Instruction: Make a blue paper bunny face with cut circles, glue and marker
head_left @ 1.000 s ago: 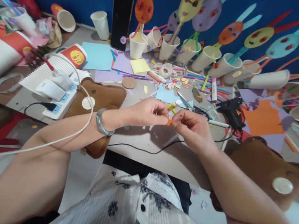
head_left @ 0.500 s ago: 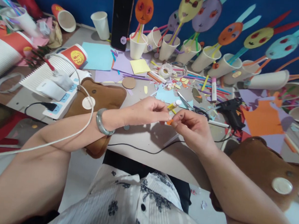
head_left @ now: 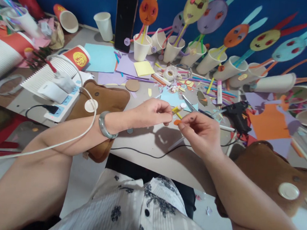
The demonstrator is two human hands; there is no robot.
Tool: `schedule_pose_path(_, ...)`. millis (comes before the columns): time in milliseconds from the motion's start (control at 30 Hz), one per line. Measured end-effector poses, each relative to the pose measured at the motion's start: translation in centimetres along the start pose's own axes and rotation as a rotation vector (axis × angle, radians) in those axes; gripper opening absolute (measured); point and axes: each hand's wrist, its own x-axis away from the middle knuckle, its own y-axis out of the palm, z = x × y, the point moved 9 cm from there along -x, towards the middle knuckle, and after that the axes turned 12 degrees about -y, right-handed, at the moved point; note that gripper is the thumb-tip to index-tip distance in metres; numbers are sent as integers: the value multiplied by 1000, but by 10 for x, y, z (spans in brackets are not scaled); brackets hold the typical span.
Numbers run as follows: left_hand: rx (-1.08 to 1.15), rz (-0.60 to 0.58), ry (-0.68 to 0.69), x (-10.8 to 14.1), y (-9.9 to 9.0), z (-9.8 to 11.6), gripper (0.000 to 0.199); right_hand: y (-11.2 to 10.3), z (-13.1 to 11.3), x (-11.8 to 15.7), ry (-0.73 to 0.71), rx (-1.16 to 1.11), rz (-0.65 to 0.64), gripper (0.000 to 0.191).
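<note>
Between thumb and index finger, my right hand point(head_left: 201, 132) pinches a small orange paper piece point(head_left: 177, 122) over the table. My left hand point(head_left: 156, 112) is closed just to the left of it, a small gap away from the paper; whether anything is between its fingertips is too small to tell. Behind the hands lies a yellow-labelled glue stick point(head_left: 179, 108). Scissors point(head_left: 189, 104) and light blue paper point(head_left: 172, 96) with scraps are farther back. A black glue gun point(head_left: 237, 115) rests right of my right hand.
Paper cups point(head_left: 142, 48) with rabbit faces line the blue wall. Brown cushions point(head_left: 272, 176) lie on both sides. A power strip point(head_left: 62, 105) stands at left, its white cable crossing my left forearm. A black cord point(head_left: 145, 153) runs in front of the hands.
The hands have moved slightly apart. My left fingertips have come away from the orange piece, which stays in my right hand and shows more fully.
</note>
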Motion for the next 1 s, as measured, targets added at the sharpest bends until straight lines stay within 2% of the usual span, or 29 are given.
schedule_pose_path(100,28,8,-53,0,-1,-3,22,-7,-20,4,-270,272,52,6)
schedule_pose_path(167,46,-6,-85,0,0,-6,27,-3,-34,8,-478,440,15,10)
schedule_pose_path(233,63,-18,-103,0,0,-7,30,1,-36,9,-575,527,-63,14)
schedule_pose_path(333,77,-39,-120,-1,2,-9,33,3,-26,2,-495,537,-175,15)
schedule_pose_path(467,74,-74,-148,-1,5,-10,30,5,-23,-2,-395,557,-257,20)
schedule_pose_path(567,48,-97,-137,0,7,-10,23,9,-29,-3,-412,596,-298,27)
schedule_pose_path(700,33,-95,-124,-1,6,-10,16,13,-38,-1,-517,685,-320,31)
schedule_pose_path(733,29,-94,-119,-1,6,-10,16,14,-41,0,-577,727,-312,30)
schedule_pose_path(800,16,-93,-107,0,6,-10,15,16,-53,8,-787,826,-255,26)
schedule_pose_path(900,2,-86,-95,1,5,-8,14,17,-71,30,-1151,932,-80,18)
schedule_pose_path(933,5,-80,-92,1,5,-7,15,16,-72,33,-1192,939,-20,16)
schedule_pose_path(1000,15,-60,-78,1,4,-6,16,9,-69,30,-1097,897,73,15)
